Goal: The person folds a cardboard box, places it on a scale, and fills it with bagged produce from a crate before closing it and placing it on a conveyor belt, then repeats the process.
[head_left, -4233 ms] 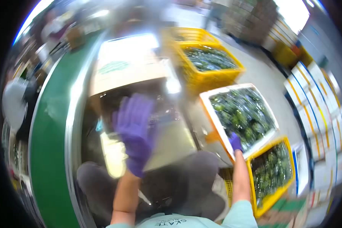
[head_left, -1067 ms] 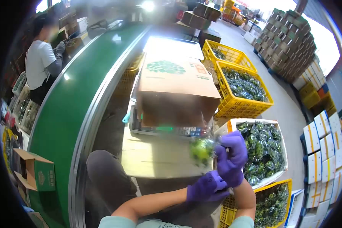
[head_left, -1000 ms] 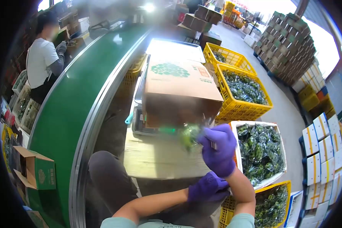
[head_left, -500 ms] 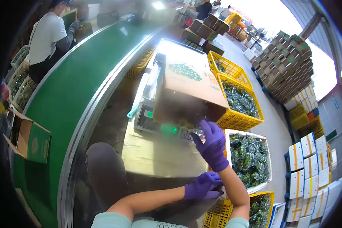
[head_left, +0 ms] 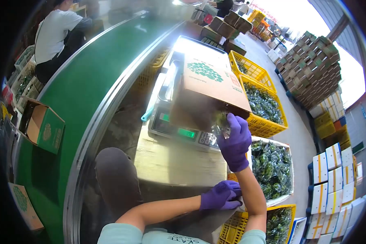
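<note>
My right hand (head_left: 236, 142), in a purple glove, grips a clear plastic bag (head_left: 220, 124) with something green inside. It is at the near, open end of a brown cardboard box (head_left: 217, 87) with a green print. The box lies on a weighing scale (head_left: 173, 129) with a lit green display. My left hand (head_left: 221, 195), also gloved in purple, is lower down near my right forearm. Its fingers are curled, and a pale thing shows beside them; what they hold is hidden. Right of my hands, a white box (head_left: 290, 171) holds several dark green bagged items.
A green conveyor belt (head_left: 85, 87) runs along the left, carrying an open carton (head_left: 49, 132). Yellow crates (head_left: 268, 129) of bagged greens stand on the right. Stacked cartons (head_left: 311, 73) and white boxes (head_left: 327, 187) are farther right. A co-worker (head_left: 59, 36) sits across the belt.
My right hand has drawn slightly right and toward me at the box opening, and the clear bag now shows in its grip. My left hand has barely moved. The carton on the belt has shifted.
</note>
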The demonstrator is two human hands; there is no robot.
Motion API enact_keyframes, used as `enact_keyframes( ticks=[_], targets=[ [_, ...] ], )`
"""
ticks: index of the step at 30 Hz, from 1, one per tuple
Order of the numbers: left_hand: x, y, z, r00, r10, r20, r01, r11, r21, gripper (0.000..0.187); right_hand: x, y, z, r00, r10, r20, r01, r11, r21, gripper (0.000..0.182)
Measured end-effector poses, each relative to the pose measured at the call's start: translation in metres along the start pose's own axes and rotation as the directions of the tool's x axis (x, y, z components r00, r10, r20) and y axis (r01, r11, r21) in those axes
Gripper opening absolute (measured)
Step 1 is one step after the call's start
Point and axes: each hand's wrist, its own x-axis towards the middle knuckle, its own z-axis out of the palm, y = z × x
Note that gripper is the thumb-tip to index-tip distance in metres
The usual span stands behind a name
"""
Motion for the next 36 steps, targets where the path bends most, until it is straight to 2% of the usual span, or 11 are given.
enact_keyframes(
  ticks=[2,4,8,16,19,22,27,30,32,34,36],
  targets=[
    [-0.002,-0.006,0.006,1.0,-0.014,0.011,0.014,1.0,-0.019,0.032,0.014,-0.006,0.007,0.999,-0.044,-0.024,0.043,0.998,-0.048,0.058],
    [-0.003,-0.007,0.007,0.999,-0.029,0.025,0.03,0.999,-0.034,0.03,0.021,-0.012,0.013,0.917,0.123,0.38,-0.031,0.971,-0.238,0.056],
    [-0.002,-0.003,-0.004,0.992,-0.104,0.074,0.111,0.989,-0.097,0.031,0.018,-0.021,0.012,0.96,0.098,0.261,-0.092,0.995,-0.035,0.049],
    [-0.005,-0.007,0.005,1.0,-0.015,0.01,0.016,0.999,-0.044,0.033,-0.005,-0.003,-0.008,0.915,0.031,0.403,-0.058,0.997,0.057,0.024],
    [0.002,-0.002,-0.001,0.997,-0.011,0.075,0.015,0.999,-0.052,0.032,-0.009,-0.007,-0.038,0.969,0.125,0.213,-0.201,0.902,0.383,0.03],
    [0.003,0.005,-0.003,0.971,-0.201,0.133,0.184,0.974,0.134,0.029,-0.03,0.0,-0.086,0.918,0.361,0.166,-0.396,0.803,0.444,0.032],
    [0.015,0.001,-0.003,0.971,-0.088,0.224,0.078,0.996,0.052,0.03,-0.112,0.081,-0.139,0.858,0.457,-0.234,-0.476,0.879,-0.027,0.02],
    [0.025,0.018,0.009,0.968,-0.119,0.219,0.114,0.993,0.034,0.032,-0.202,0.125,-0.167,0.53,0.834,-0.155,-0.833,0.546,0.093,0.047],
    [0.016,0.011,0.011,0.953,-0.22,0.209,0.208,0.975,0.077,0.036,-0.248,0.119,-0.205,0.331,0.937,-0.114,-0.939,0.316,-0.133,0.06],
    [0.013,0.008,0.011,0.946,-0.257,0.2,0.244,0.966,0.087,0.039,-0.324,0.116,-0.233,0.326,0.913,-0.247,-0.945,0.311,-0.097,0.057],
    [0.013,0.007,0.014,0.94,-0.265,0.214,0.248,0.963,0.103,0.04,-0.426,0.116,-0.285,0.205,0.947,-0.249,-0.933,0.112,-0.342,0.052]
  ],
)
